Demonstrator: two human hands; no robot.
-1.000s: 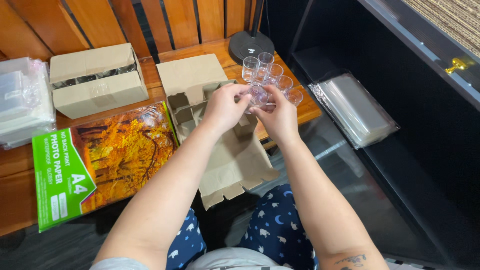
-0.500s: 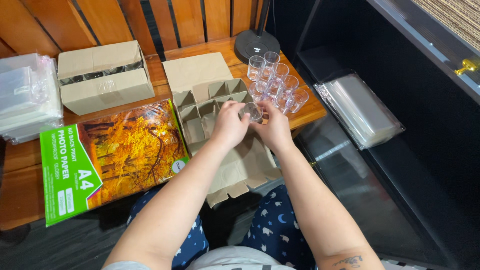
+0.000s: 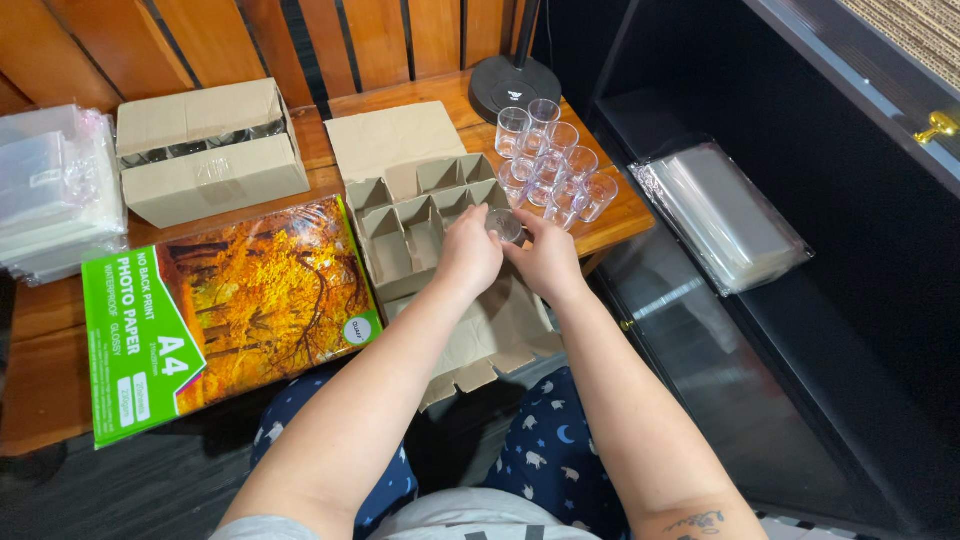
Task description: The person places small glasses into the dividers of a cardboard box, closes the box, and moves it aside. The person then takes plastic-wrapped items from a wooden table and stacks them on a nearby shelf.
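Both hands, left hand [image 3: 468,252] and right hand [image 3: 545,258], grasp one small clear cup [image 3: 504,226] over the open divided cardboard box [image 3: 420,225], seemingly mid-unpacking; next likely calls for setting it among the cups [image 3: 552,165] beside the box.

Clear glossy plastic cup [image 3: 503,225]; matt brown cardboard divider box [image 3: 420,225]; varnished wood table [image 3: 40,390].

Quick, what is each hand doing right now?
Left hand: closed on the small clear cup.
Right hand: closed on the same cup, over the divided cardboard box.
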